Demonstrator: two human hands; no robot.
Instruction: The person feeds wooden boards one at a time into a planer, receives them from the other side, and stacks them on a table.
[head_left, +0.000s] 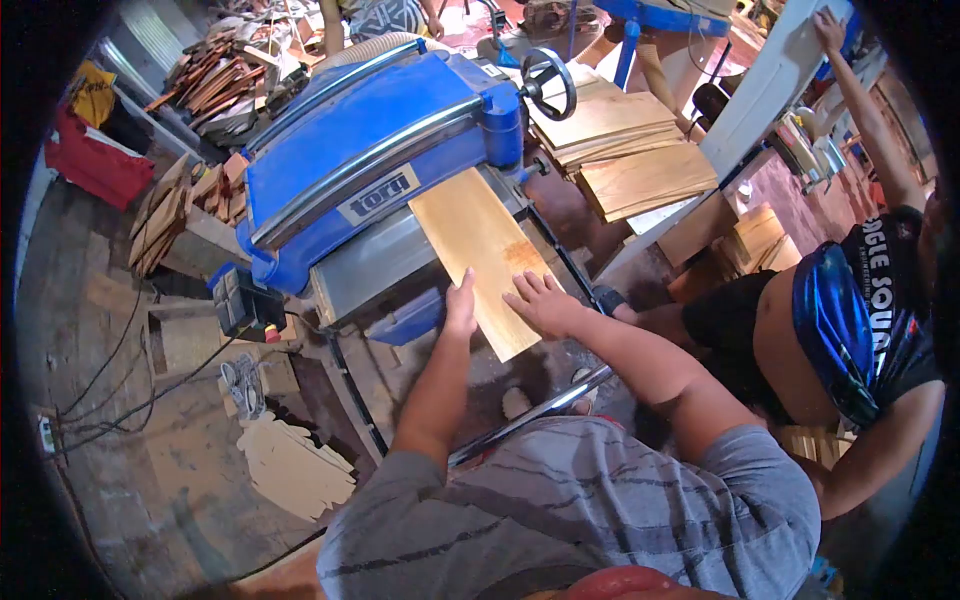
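Note:
A flat wooden board lies at a slant, its far end at the mouth of a blue thickness planer and its near end toward my body. My left hand grips the board's left edge, thumb on top and the other fingers mostly hidden. On the board's upper face, near the right edge, rests my right hand with its fingers spread flat. A darker brown patch marks the board just beyond that hand. Under the board's far part is the planer's grey metal bed.
Stacked boards lie right of the planer, below its handwheel. A switch box with cables stands at left. Another person is close on my right, one arm raised to a pale post. Scrap wood is heaped behind.

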